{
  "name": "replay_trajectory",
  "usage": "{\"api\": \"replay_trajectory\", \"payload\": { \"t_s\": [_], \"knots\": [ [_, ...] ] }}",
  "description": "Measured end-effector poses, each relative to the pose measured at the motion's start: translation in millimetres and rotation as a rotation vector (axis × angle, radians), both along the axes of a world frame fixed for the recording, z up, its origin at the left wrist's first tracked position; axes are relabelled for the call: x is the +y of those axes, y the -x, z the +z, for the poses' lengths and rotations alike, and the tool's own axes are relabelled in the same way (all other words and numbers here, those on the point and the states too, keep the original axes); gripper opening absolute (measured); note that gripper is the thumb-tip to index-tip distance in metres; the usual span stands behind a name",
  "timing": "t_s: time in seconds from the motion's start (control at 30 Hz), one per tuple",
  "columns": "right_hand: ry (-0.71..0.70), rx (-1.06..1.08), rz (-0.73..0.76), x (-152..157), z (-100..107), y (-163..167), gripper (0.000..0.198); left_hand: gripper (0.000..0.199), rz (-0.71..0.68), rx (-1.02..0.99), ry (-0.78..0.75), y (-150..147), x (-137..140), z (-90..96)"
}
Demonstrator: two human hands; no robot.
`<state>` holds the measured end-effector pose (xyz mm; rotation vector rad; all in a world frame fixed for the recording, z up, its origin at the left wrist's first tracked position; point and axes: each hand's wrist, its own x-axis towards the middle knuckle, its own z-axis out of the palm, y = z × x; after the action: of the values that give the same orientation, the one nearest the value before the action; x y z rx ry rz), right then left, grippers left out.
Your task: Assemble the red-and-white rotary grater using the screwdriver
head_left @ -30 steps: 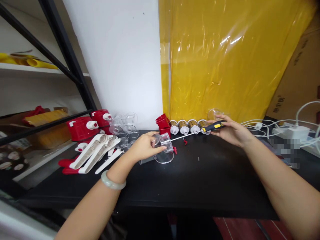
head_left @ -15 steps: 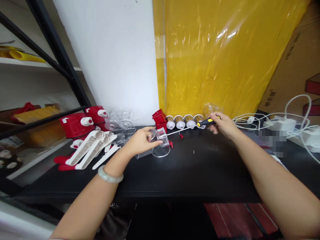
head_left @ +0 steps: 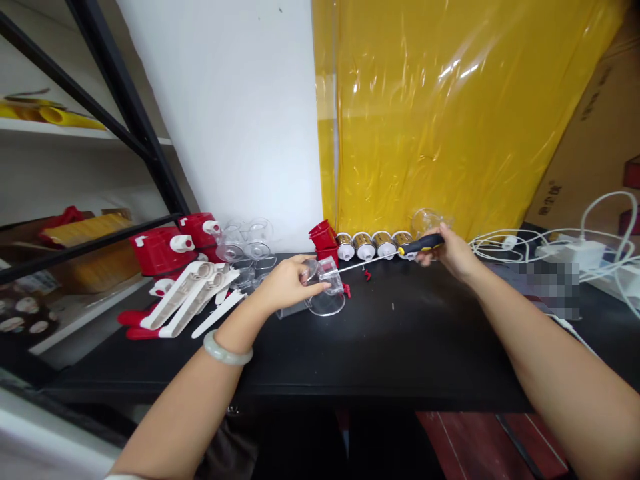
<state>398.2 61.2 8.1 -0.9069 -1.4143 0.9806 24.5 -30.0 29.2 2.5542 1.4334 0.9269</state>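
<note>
Black table (head_left: pixel 400 353) is bearing a clear housing (head_left: pixel 327 287); the left hand (head_left: pixel 287 283) is pinching it, while the right hand (head_left: pixel 450 250), beyond it, is wrapping fingers around a screwdriver (head_left: pixel 400 253).

Clear housing (head_left: pixel 327 288) on table (head_left: pixel 400 347), screwdriver (head_left: pixel 395 256) to its right, drums (head_left: pixel 374 245) behind, levers (head_left: pixel 193 300) left.

- White wall (head_left: pixel 240 113) behind the black table (head_left: pixel 400 347).
- Yellow plastic sheet (head_left: pixel 450 113) hangs right of the wall, glossy with light reflections.
- Black metal shelving frame (head_left: pixel 125 107) at left.
- Cardboard box (head_left: pixel 595 153) at far right.
- Red floor (head_left: pixel 480 447) below the table edge.
</note>
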Motion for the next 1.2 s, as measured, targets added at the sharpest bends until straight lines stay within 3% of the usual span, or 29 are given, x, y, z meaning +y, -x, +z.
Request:
{"api": "replay_trajectory", "payload": {
  "t_s": [0.1,0.3,0.57,0.67,0.77,0.83,0.93,1.0,1.13,1.2],
  "knots": [
    [-0.023,0.098,0.075,-1.1,1.6,2.6,0.043,0.052,-0.011,-0.004,-0.016,0.8,1.4,-0.9],
    [-0.062,-0.210,-0.157,-4.7,-0.7,-0.6,0.047,0.052,0.002,-0.005,0.007,0.9,1.4,-1.1],
    [-0.016,0.034,0.022,-0.3,1.2,1.6,0.039,0.051,0.013,-0.031,0.011,-1.0,-0.4,0.4],
    [-0.043,-0.077,-0.054,-2.8,0.7,-0.7,0.038,0.051,0.012,-0.028,0.005,-0.6,-0.5,0.6],
    [-0.068,-0.179,-0.174,-3.7,1.9,-3.5,0.050,0.051,-0.007,-0.015,0.001,0.9,0.7,-0.4],
    [-0.076,-0.100,-0.125,-4.0,4.7,-3.1,0.053,0.051,-0.009,-0.012,0.004,1.6,1.6,-1.2],
    [-0.101,0.086,0.035,-6.3,9.2,-0.3,0.040,0.052,0.004,-0.010,0.004,1.8,2.2,-1.6],
    [-0.098,0.086,0.057,-8.4,10.2,0.3,0.037,0.052,-0.001,-0.005,-0.003,1.6,2.0,-1.4],
    [-0.067,-0.118,-0.105,-8.3,8.1,-2.9,0.052,0.053,-0.008,0.004,-0.010,1.7,1.6,-1.7],
    [-0.053,-0.083,-0.083,-6.5,7.8,-3.0,0.057,0.053,0.003,0.005,-0.008,2.0,1.7,-2.3]
  ]
}}
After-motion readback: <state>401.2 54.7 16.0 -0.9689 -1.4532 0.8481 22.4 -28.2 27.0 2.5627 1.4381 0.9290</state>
